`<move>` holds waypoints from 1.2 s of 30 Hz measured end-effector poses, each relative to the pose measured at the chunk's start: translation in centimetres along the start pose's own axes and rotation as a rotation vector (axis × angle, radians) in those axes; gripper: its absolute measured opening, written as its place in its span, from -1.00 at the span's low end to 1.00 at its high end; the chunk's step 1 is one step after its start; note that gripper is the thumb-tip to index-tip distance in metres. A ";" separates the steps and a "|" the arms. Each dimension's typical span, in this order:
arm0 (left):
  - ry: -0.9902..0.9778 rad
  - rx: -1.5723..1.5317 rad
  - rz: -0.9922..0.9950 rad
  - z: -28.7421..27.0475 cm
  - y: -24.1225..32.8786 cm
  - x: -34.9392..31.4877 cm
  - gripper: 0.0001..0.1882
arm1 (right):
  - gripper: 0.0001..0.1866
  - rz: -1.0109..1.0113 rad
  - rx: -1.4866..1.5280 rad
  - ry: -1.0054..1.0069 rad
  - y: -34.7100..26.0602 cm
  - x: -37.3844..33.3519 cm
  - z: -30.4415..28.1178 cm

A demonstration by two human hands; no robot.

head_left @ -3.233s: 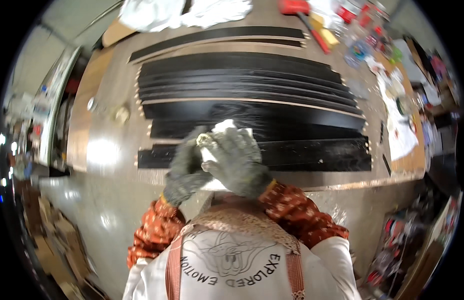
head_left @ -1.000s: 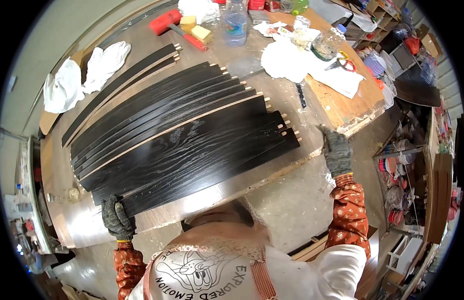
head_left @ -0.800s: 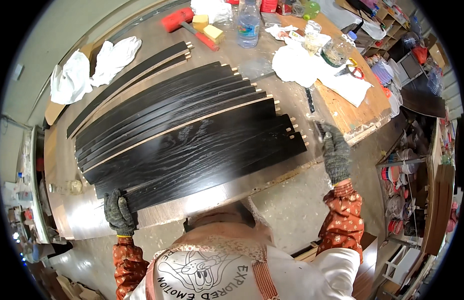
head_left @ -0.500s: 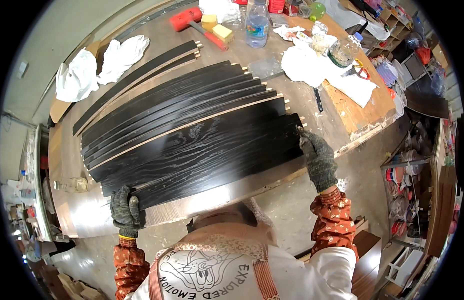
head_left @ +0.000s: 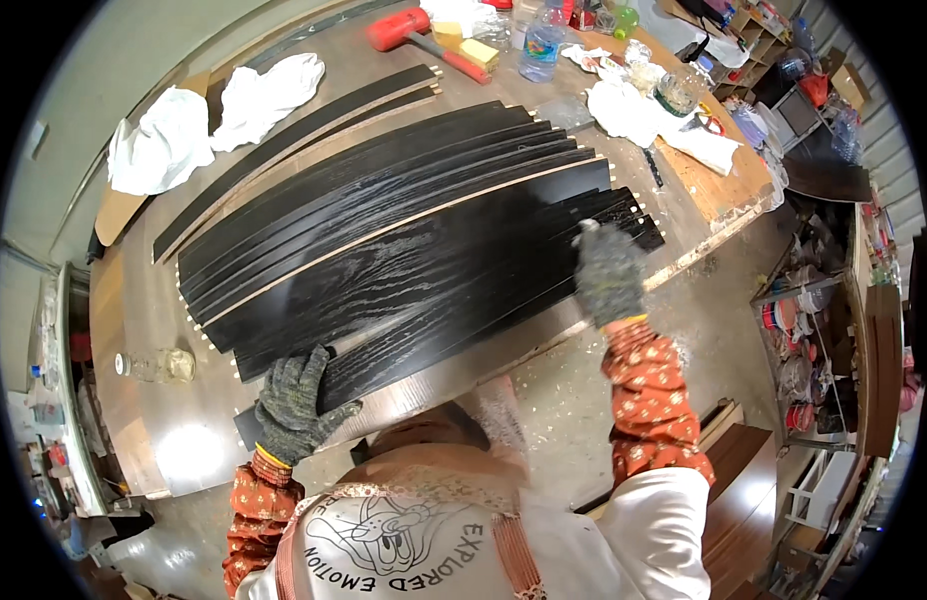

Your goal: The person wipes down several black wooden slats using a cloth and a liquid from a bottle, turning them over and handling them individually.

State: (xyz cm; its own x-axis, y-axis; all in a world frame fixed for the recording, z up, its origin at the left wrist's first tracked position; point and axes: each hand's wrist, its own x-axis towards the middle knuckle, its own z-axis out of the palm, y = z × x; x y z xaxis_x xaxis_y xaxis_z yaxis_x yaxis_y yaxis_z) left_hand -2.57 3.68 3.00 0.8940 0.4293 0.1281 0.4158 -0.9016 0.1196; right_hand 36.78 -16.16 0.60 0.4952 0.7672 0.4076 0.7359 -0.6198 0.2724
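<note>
Dark black-stained wooden boards (head_left: 404,245) lie side by side across the table, with short pale dowel pins sticking out of their ends. Nearest me is a group of narrower black slats (head_left: 464,315), its right ends fanned slightly apart. Over the left end of these slats rests my left hand (head_left: 299,405), in a dark grey knit glove, fingers spread and thumb out. My right hand (head_left: 611,270), gloved alike, is at the slats' front edge close to their right end. Motion smears its fingers, so I cannot see whether it grips a slat.
Two thin curved strips (head_left: 304,150) lie beyond the boards. White cloths (head_left: 164,140), a red mallet (head_left: 399,30), yellow sponges (head_left: 479,54) and a water bottle (head_left: 542,45) sit along the far side. A glass jar (head_left: 169,365) lies at the left. Shelves (head_left: 824,330) stand to the right.
My left hand has moved right onto the slats, its fingers now spread. My right hand has left the near board's end corner and shifted left; several slat ends now show there.
</note>
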 end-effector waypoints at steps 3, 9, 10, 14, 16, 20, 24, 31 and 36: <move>0.052 -0.090 0.068 0.2 -0.1 -1.3 -0.13 | -0.81 -0.104 0.123 -0.133 -4.1 -1.5 -3.0; -0.036 -0.080 0.049 -0.4 0.6 -1.5 -0.16 | -0.83 0.268 0.133 -0.168 2.7 0.2 -0.9; -0.049 -0.089 0.016 -0.4 0.8 -1.3 -0.16 | -0.83 0.178 0.085 -0.120 1.4 -0.3 -1.1; -0.028 -0.128 -0.010 0.2 0.5 -1.6 -0.17 | -0.74 -0.085 0.168 -0.416 -11.3 -3.1 -6.2; -0.014 -0.126 -0.008 0.5 0.4 -1.7 -0.17 | -0.74 -0.224 0.273 -0.437 -14.1 -4.5 -7.7; 0.032 -0.083 0.009 0.3 0.5 -1.6 -0.17 | -0.84 -0.210 0.133 0.027 -5.7 -1.8 -3.8; 0.041 -0.114 0.037 0.4 0.8 -0.8 -0.14 | -0.71 -0.116 0.134 -0.080 -3.0 -2.2 -1.9; 0.023 -0.101 0.054 1.2 0.0 -0.8 -0.14 | -0.78 -0.228 0.122 -0.231 -11.7 -4.0 -3.6; 0.033 -0.098 0.073 0.7 0.2 -0.6 -0.16 | -0.85 -0.003 0.104 -0.105 -7.0 -1.3 -3.5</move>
State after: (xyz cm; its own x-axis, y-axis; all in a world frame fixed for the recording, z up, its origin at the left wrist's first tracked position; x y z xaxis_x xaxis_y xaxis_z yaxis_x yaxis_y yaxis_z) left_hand -2.89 3.18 2.22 0.9146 0.3660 0.1721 0.3304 -0.9215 0.2042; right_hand 29.41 -13.42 1.20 0.5347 0.7854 0.3119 0.7787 -0.6013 0.1791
